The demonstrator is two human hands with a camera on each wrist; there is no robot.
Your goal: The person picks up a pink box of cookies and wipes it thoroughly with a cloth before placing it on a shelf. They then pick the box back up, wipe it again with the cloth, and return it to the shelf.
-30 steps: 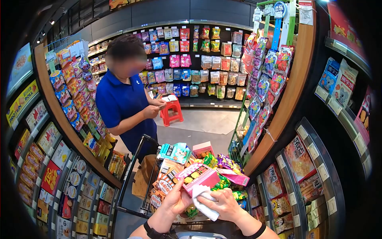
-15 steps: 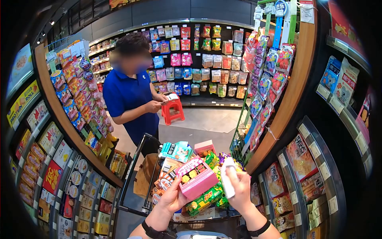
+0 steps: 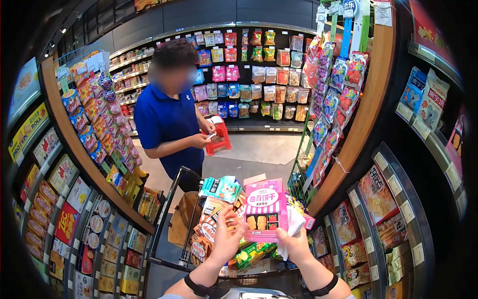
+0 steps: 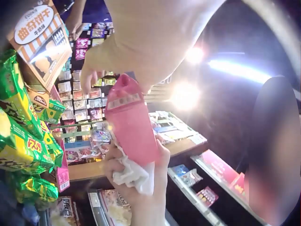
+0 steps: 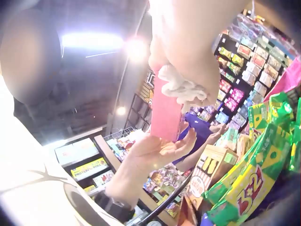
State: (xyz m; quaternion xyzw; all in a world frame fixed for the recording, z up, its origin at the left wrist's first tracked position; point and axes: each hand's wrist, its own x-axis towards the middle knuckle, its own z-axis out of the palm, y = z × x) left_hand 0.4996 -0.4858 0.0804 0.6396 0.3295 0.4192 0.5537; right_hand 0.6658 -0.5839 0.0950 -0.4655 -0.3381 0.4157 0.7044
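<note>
A pink cookie box (image 3: 264, 209) stands upright over the full cart, its printed front facing the head camera. My right hand (image 3: 297, 245) pinches its lower right corner, thumb on the front, and also holds a white cloth (image 3: 294, 224) against that side. My left hand (image 3: 227, 238) is at the box's left edge with fingers loosely spread; whether it touches is unclear. In the right wrist view the left palm (image 5: 150, 153) faces up at the box's end. The left wrist view shows the box's pink side (image 4: 131, 127) and the bunched cloth (image 4: 134, 176).
The cart's black handle (image 3: 164, 214) is at the left, with green packets (image 3: 251, 255) and orange-striped boxes (image 3: 211, 219) inside. A person in a blue shirt (image 3: 167, 122) stands beyond it near a red stool (image 3: 219, 139). Snack shelves flank both sides.
The pink box has gone from my left hand's grip to my right's and turned upright. My right hand brought the cloth back to it. The person in blue moved slightly right.
</note>
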